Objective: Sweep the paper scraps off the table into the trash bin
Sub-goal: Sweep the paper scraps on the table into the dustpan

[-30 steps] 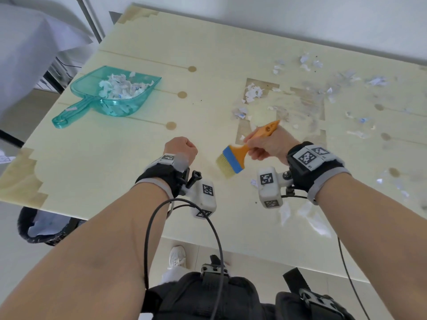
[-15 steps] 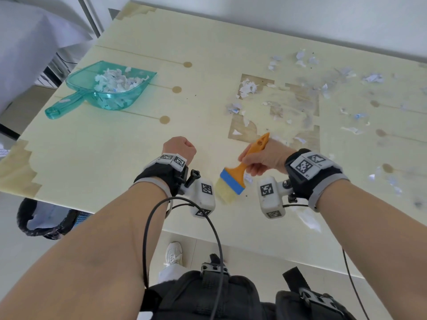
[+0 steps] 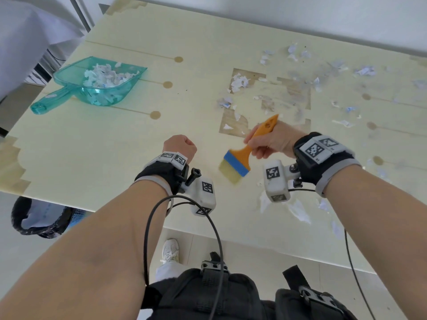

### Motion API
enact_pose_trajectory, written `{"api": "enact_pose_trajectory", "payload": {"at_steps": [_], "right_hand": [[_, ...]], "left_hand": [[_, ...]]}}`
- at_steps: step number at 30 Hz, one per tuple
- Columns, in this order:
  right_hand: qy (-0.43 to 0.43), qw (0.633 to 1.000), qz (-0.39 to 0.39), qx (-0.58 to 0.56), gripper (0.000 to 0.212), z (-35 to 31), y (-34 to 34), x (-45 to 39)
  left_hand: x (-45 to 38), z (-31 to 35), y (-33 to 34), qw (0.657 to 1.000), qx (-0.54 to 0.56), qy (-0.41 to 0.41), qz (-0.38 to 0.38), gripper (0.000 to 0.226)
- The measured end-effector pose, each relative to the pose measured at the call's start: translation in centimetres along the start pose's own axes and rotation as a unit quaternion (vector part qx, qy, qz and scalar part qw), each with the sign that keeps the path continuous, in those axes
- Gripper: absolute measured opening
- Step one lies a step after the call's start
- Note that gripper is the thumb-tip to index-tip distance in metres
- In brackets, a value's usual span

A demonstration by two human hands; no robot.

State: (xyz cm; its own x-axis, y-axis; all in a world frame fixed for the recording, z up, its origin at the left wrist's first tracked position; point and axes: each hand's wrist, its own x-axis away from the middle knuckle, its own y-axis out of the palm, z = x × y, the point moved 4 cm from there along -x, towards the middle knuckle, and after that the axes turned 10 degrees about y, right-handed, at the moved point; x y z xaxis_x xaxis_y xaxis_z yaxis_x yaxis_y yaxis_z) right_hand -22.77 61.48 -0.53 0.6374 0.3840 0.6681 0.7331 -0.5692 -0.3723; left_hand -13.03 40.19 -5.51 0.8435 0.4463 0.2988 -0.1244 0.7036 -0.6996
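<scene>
Table (image 3: 97, 144) first: a pale yellow top with worn brown patches, carrying everything in play. Below its near left corner, on the floor, stands the trash bin (image 3: 39, 218) with a dark liner, half hidden under the edge, placed so a loaded scoop could tip straight down into it. Toward the far left corner lies a teal plastic dustpan (image 3: 97, 86), mouth turned toward the middle of the table and already heaped with white scraps, its handle pointing at the left edge; it looks parked there, apart from both hands, waiting for the next load or a trip to the bin. Paper scraps (image 3: 238, 82) are scattered mostly over the far right part of the top, with a few larger pieces near the front edge beside the right forearm, so by my reckoning the job is only partly done. The right hand (image 3: 272, 142) has its fingers curled round the orange handle of a brush (image 3: 240, 158), blue ferrule and pale bristles angled down and toward the near edge, bristle tips at or just above the surface; I cannot tell which. The left hand (image 3: 180, 146) is a closed fist holding nothing, poised over the bare middle of the table.
</scene>
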Motion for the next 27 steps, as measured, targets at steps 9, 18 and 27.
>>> {"api": "enact_pose_trajectory", "payload": {"at_steps": [9, 18, 27], "right_hand": [[0.023, 0.993, 0.112, 0.037, 0.009, 2.6, -1.3, 0.0], [0.091, 0.991, -0.079, 0.066, 0.01, 4.2, -0.2, 1.9], [0.061, 0.991, 0.077, 0.094, 0.011, 5.0, -4.0, 1.0]], "left_hand": [[0.2, 0.6, 1.4, 1.0, -0.001, 0.003, -0.008, 0.013], [0.3, 2.7, 2.8, 0.999, -0.009, 0.027, -0.019, 0.009], [0.3, 2.9, 4.1, 0.999, -0.01, 0.022, -0.026, 0.009]]}}
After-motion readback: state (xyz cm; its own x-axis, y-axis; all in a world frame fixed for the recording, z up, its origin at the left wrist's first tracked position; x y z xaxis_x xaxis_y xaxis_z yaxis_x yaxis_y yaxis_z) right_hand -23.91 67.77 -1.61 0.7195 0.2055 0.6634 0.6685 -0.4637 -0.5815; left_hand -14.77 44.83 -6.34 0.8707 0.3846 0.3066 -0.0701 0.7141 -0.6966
